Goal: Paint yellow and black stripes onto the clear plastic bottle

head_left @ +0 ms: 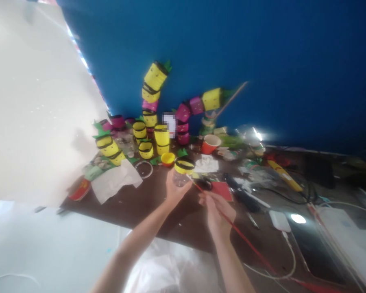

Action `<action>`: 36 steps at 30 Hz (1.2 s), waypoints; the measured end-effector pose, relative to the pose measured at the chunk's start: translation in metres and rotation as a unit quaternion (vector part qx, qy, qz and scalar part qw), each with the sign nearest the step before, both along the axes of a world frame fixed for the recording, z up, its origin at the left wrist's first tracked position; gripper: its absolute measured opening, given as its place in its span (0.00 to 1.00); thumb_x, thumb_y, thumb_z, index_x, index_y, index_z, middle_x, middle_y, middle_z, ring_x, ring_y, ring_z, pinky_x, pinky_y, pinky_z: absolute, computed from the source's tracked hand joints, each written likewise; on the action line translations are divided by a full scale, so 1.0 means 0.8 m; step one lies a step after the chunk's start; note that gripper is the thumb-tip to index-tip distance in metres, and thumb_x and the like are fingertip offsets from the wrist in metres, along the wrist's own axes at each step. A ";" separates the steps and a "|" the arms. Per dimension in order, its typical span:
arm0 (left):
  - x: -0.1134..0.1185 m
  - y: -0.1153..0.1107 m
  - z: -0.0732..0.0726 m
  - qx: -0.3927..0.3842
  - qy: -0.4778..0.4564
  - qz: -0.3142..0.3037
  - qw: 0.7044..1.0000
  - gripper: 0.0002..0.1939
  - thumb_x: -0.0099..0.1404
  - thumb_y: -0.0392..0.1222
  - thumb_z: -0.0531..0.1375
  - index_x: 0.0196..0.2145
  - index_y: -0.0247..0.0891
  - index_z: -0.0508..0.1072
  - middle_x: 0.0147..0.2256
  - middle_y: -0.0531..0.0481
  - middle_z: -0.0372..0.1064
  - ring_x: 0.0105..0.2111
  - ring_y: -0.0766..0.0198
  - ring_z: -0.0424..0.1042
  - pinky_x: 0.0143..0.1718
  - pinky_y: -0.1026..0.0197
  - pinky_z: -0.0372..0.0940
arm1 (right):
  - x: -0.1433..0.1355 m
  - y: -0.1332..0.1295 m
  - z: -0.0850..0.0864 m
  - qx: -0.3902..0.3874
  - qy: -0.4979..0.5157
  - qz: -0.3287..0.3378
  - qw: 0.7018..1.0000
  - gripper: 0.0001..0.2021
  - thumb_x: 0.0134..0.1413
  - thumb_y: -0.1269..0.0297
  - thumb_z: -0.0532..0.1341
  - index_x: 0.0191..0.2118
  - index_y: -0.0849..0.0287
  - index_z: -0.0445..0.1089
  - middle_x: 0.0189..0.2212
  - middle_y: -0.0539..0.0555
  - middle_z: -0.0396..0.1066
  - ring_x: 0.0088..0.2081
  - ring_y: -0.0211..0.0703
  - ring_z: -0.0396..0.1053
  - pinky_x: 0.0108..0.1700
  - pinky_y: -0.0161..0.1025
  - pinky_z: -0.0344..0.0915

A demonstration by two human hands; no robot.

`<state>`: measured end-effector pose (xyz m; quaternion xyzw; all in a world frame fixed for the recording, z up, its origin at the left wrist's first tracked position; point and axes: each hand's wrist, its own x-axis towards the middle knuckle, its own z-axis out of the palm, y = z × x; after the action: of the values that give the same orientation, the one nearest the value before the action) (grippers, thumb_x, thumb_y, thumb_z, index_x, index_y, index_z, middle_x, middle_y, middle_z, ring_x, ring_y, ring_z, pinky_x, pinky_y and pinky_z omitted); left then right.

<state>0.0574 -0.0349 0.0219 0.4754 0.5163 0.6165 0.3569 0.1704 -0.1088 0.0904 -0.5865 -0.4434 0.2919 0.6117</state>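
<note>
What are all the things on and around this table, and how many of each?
Decorated cups: several, yellow or purple, table's back
Held cup: one, yellow-banded, left hand
Thin stick: one, red, right hand
Larger cup: one, red-orange, back
Small bowl: one, yellow, beside held cup
Sheet: one, white, left
Ring: one, whitish, beside sheet
Card: one, red, middle
Tool: one, yellow, right
Phone-like slab: one, dark, lower right
Table: one, brown, underneath
Wall: one, blue, behind
Clutter: blurred, uncountable
Left hand, right hand: two, bare, front
</note>
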 end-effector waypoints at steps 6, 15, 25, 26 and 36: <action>-0.001 0.000 0.000 0.006 0.009 0.000 1.000 0.31 0.47 0.45 0.69 0.49 0.38 0.66 0.44 0.44 0.67 0.44 0.56 0.70 0.45 0.55 0.67 | 0.015 -0.003 0.000 0.006 0.021 -0.034 0.999 0.12 0.47 0.57 0.64 0.31 0.62 0.75 0.23 0.56 0.77 0.21 0.43 0.74 0.25 0.39 0.73; 0.002 0.001 -0.005 0.003 -0.002 0.001 1.000 0.32 0.45 0.45 0.69 0.48 0.39 0.67 0.41 0.45 0.67 0.41 0.57 0.71 0.41 0.56 0.67 | 0.009 -0.002 -0.006 -0.010 0.070 0.006 0.997 0.14 0.48 0.53 0.63 0.30 0.61 0.75 0.23 0.57 0.76 0.21 0.42 0.72 0.26 0.39 0.73; 0.003 -0.002 0.001 -0.004 -0.009 -0.002 1.000 0.31 0.46 0.46 0.69 0.48 0.39 0.67 0.43 0.44 0.67 0.43 0.56 0.70 0.41 0.57 0.68 | 0.008 -0.001 0.003 -0.010 0.047 0.003 0.999 0.14 0.47 0.54 0.64 0.30 0.62 0.74 0.23 0.56 0.77 0.21 0.43 0.73 0.25 0.38 0.73; 0.003 -0.002 0.002 -0.005 -0.009 -0.002 1.000 0.31 0.46 0.46 0.69 0.48 0.39 0.67 0.43 0.44 0.67 0.43 0.56 0.70 0.41 0.57 0.68 | 0.008 -0.001 0.004 -0.006 0.042 0.002 0.999 0.13 0.47 0.55 0.64 0.30 0.62 0.74 0.23 0.56 0.77 0.21 0.43 0.73 0.25 0.38 0.73; -0.001 0.001 -0.001 -0.005 -0.014 -0.036 0.999 0.31 0.48 0.46 0.68 0.49 0.38 0.66 0.44 0.43 0.69 0.45 0.54 0.70 0.47 0.52 0.66 | 0.015 -0.005 -0.013 0.007 0.036 -0.066 0.997 0.12 0.50 0.57 0.63 0.32 0.63 0.75 0.24 0.56 0.76 0.22 0.41 0.72 0.25 0.37 0.71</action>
<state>0.0567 -0.0344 0.0213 0.4829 0.4971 0.6075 0.3882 0.1827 -0.1132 0.0804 -0.5989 -0.3837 0.2690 0.6494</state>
